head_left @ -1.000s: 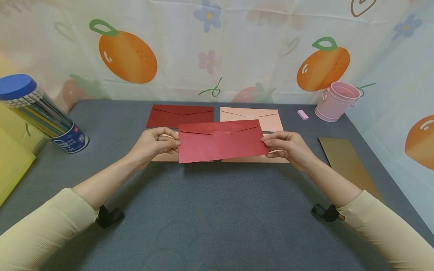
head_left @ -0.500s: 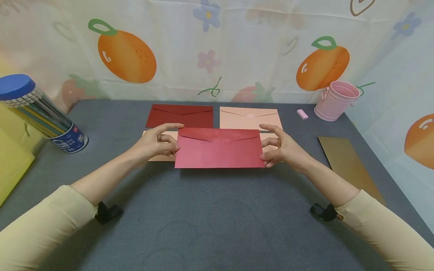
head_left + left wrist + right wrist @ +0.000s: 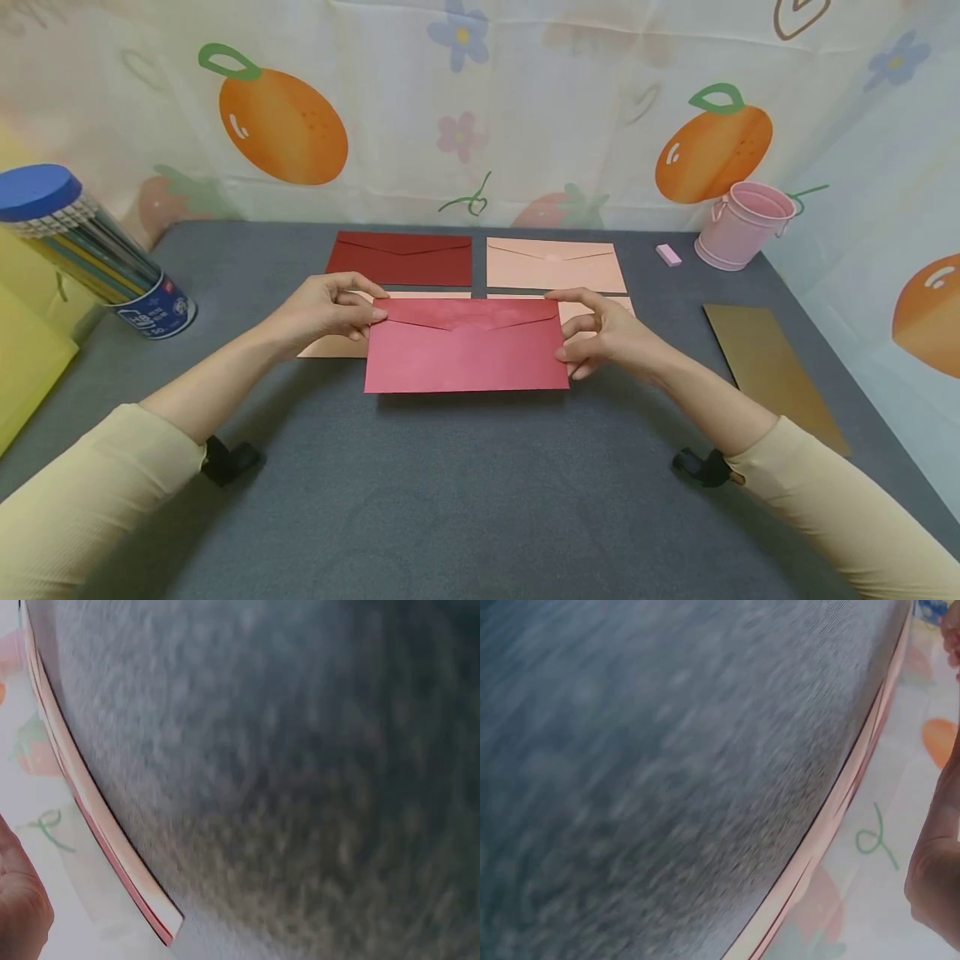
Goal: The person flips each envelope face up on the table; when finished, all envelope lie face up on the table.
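A bright red envelope, flap side up, is held between both hands above the grey table. My left hand pinches its upper left corner with thumb and fingers. On the other side my right hand grips the right edge, index finger stretched along the top corner. Behind it lie a dark red envelope and a pale pink envelope side by side. The held envelope partly hides a peach envelope on the left and another peach envelope on the right. Both wrist views mostly show tabletop.
A blue-lidded tub of pencils stands at the left, near a yellow object. To the right are a small pink bucket, a pink eraser and a gold-brown envelope-sized sheet. A printed curtain hangs behind the table.
Both hands have brought the red envelope nearer and slightly left, and its tilt has levelled out. The left hand has shifted up to the top corner; the right index finger has stretched out.
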A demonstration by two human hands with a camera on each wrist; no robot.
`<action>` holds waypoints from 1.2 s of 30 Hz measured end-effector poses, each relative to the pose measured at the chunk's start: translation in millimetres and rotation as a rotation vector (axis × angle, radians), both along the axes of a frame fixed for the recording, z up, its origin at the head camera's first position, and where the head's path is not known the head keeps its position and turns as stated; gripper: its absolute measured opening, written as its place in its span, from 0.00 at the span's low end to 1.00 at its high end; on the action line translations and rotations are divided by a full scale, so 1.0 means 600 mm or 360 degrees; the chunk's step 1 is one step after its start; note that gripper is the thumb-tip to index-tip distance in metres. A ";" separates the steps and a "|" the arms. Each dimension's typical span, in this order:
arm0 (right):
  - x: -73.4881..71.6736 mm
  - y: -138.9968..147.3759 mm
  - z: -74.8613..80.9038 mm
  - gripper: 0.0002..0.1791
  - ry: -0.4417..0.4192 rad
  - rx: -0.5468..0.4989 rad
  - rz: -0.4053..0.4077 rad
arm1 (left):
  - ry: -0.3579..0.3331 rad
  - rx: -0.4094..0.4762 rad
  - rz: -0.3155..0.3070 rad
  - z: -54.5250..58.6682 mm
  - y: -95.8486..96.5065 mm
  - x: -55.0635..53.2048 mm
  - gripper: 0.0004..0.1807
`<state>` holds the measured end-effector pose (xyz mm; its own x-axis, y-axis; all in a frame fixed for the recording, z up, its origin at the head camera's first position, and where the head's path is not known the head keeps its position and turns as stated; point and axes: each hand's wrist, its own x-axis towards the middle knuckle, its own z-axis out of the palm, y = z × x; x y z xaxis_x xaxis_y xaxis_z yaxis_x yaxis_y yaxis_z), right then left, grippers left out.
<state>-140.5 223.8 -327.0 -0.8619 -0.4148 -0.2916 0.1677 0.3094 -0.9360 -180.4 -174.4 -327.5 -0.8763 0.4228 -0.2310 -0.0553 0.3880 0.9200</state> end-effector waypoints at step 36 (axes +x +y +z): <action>-0.014 -0.138 -0.004 0.16 -0.0222 -0.0043 0.0163 | -0.0445 -0.0510 -0.0551 0.019 -0.129 -0.048 0.15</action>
<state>-148.7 140.9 -329.5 -0.7666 -0.5079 -0.3929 0.2656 0.3064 -0.9141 -209.1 -251.6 -316.3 -0.5853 0.5456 -0.5999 -0.1001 0.6855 0.7211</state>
